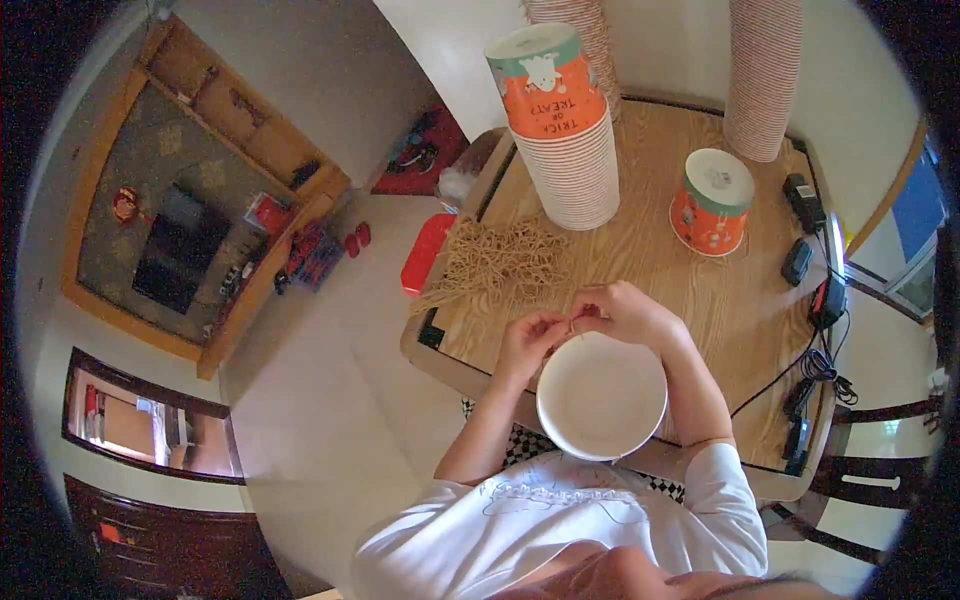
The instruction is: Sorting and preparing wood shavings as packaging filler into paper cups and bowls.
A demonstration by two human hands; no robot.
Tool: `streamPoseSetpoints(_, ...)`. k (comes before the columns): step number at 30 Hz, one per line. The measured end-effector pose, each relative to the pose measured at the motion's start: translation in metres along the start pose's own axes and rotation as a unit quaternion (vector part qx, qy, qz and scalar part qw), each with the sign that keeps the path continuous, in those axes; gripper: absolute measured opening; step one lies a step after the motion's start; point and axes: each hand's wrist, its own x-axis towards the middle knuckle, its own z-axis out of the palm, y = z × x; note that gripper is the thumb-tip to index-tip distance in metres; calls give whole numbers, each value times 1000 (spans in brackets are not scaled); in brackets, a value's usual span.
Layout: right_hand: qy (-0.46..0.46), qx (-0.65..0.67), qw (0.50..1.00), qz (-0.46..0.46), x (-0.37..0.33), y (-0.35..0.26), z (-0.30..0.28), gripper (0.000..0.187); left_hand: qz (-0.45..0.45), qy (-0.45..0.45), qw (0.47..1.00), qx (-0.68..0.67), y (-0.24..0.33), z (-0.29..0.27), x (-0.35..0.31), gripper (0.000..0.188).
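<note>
Fingers of both hands meet just above the rim of a white paper bowl [601, 396]: the left hand [532, 340] and the right hand [622, 312] have their fingertips pressed together on a thin tan rubber band [577, 322], pinched between them. Just beyond the fingers, a loose heap of rubber bands [500, 262] lies on the wooden table [740, 310]. Farther out from the fingertips stands a tall stack of orange printed paper cups [565, 125], and to their right a single upturned orange cup [712, 202]. Black chargers and cables [812, 300] line the table edge well right of the fingers. Left of them, pale floor tiles [330, 380] run to a wooden shelf unit [200, 200] and a red stool [427, 252].
</note>
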Motion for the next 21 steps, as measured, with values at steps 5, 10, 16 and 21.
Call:
streamPoseSetpoints(5,7,18,1000,22,0,-3,-2,15,-24,5,999,-35,0,-1,0,12)
streamPoseSetpoints(10,-34,-9,998,54,-1,-4,0,18,-29,9,998,-64,-7,-3,2,14)
streamPoseSetpoints(16,-59,-6,998,37,0,7,4,20,-35,44,990,-126,-9,-3,1,14)
streamPoseSetpoints(21,-78,19,996,32,-1,1,1,20,-44,43,988,-140,-6,-4,-1,15)
